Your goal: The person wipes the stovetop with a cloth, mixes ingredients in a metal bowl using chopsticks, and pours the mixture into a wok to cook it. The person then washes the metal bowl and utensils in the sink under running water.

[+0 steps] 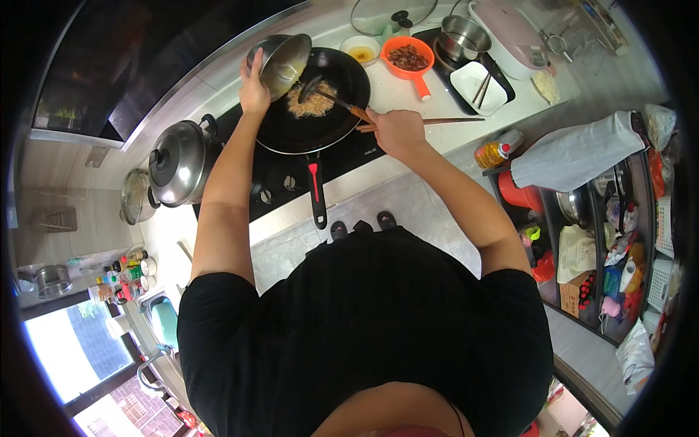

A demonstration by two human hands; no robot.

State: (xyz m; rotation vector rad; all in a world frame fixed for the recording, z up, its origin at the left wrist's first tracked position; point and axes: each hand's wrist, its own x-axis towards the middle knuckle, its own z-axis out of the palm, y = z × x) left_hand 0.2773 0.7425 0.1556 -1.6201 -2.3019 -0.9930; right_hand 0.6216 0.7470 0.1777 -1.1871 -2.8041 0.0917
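My left hand (254,89) is closed on the rim of a metal bowl (285,64), which is tilted over the black wok (348,73). A little yellowish liquid shows inside the bowl. My right hand (399,133) grips the wooden handle of a spatula (338,100), its dark head in the wok against a patch of light brown minced food (311,104). Long wooden chopsticks (455,120) pass at my right hand; whether they are held in it or lie beneath it I cannot tell. The wok's red and black handle (317,191) points toward my body.
Left of the wok stands a lidded steel pot (178,164). Behind and right are a small bowl of yellow liquid (360,51), an orange strainer of dark pieces (408,58), a saucepan (464,38) and a white dish (478,87). A loaded shelf (579,175) stands at right.
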